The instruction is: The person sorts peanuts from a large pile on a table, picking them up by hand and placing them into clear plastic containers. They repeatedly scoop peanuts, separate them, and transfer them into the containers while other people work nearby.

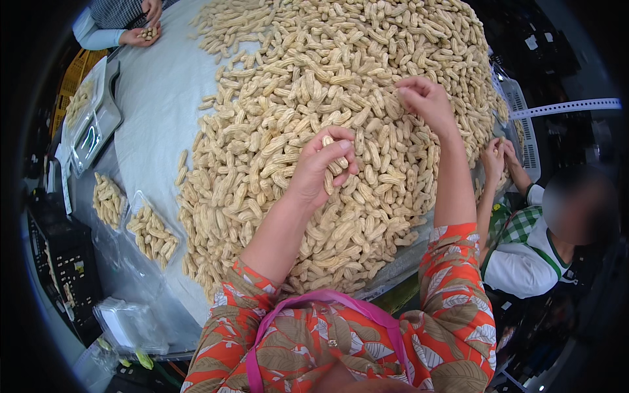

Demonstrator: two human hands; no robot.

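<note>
A broad heap of unshelled peanuts (275,127) covers most of the table before me. Above its middle, my left hand (319,164) is curled around several peanuts (334,164), which show between thumb and fingers. My right hand (426,100) is farther out and to the right, over the heap, its fingers bent in toward the thumb. Whether a peanut sits between those fingertips cannot be made out.
Two clear trays of peanuts (152,236) (109,201) lie left, near stacked empty trays (130,326). Beyond them is a scale (110,105) bearing a filled tray. A co-worker's hands (496,154) work at right; another person's hands (142,34) hold peanuts at far left. Black crates (64,265) stand left.
</note>
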